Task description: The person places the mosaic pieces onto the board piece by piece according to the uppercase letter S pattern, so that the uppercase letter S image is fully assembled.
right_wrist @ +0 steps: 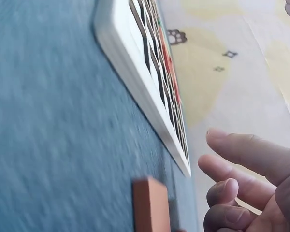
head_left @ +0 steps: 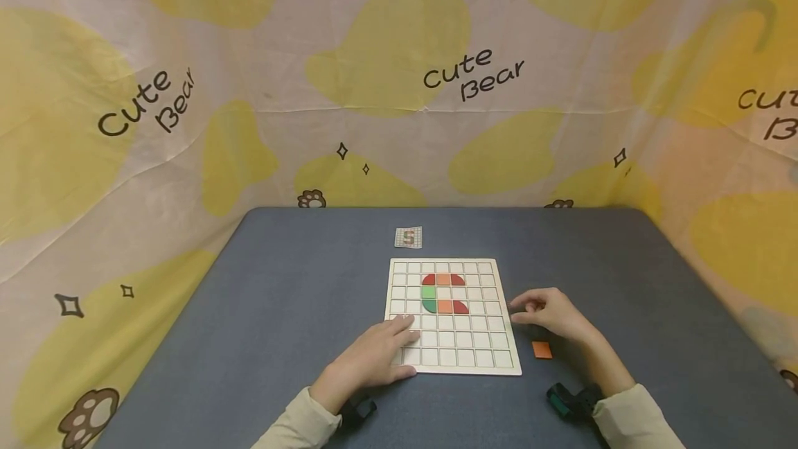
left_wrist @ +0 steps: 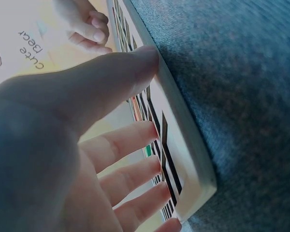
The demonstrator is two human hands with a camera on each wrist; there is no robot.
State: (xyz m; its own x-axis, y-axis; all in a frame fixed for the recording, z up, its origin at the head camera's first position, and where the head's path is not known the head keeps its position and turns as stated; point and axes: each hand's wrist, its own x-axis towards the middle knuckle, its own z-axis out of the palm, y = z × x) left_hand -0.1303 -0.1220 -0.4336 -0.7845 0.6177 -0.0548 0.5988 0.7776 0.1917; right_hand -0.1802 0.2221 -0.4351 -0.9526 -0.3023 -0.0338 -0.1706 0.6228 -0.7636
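The spread left hand (head_left: 374, 353) rests on the grid board (head_left: 466, 357); right of it are the loosely curled, seemingly empty right hand (head_left: 553, 312) and orange tile (head_left: 542, 350). A left-hand nudge could unseat coloured pieces (head_left: 445, 306).

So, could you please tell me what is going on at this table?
A person's left hand rests on the near left part of a white gridded board. Seven red, orange and green pieces sit in its far half, forming a C-like shape. The right hand is just off the board's right edge, with nothing visible in its fingers. Near it, a loose orange square lies on the table, and a small patterned card lies beyond the board.
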